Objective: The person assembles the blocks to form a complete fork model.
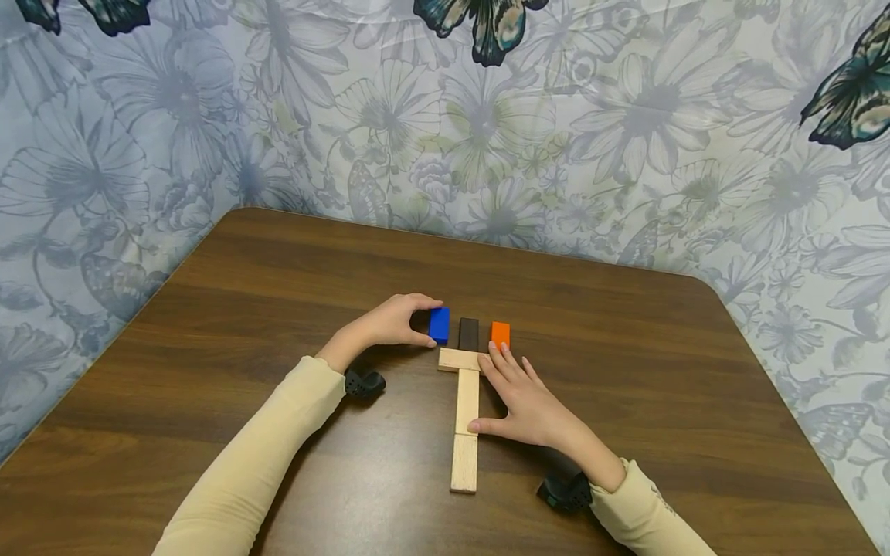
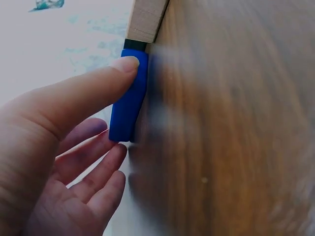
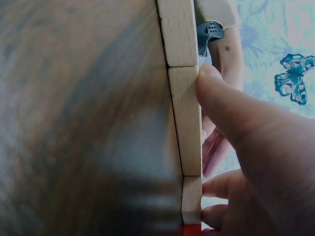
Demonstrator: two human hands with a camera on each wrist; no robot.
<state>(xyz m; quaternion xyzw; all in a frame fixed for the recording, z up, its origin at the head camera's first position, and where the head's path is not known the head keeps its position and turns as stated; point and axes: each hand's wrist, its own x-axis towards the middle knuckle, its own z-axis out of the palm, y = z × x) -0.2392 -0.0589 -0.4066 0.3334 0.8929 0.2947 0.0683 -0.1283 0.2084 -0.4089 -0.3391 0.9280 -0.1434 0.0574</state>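
Observation:
My left hand [image 1: 389,322] pinches a blue block [image 1: 439,325] between thumb and fingers at its two ends. In the left wrist view the thumb lies on the near end of the blue block [image 2: 129,105]. A black block [image 1: 469,334] and an orange block [image 1: 501,333] stand to its right, spaced apart in a row. Below them a plain wooden block [image 1: 455,359] lies crosswise. Two more wooden blocks [image 1: 467,401] run end to end toward me, making a T. My right hand [image 1: 524,401] rests with extended fingers on the crosspiece and near the orange block, its thumb touching the stem's joint.
The brown wooden table [image 1: 299,479] has a rounded far edge against a floral cloth backdrop [image 1: 487,139] with butterflies. A black wrist device [image 1: 365,384] sits under the left wrist, and another black device [image 1: 566,493] under the right.

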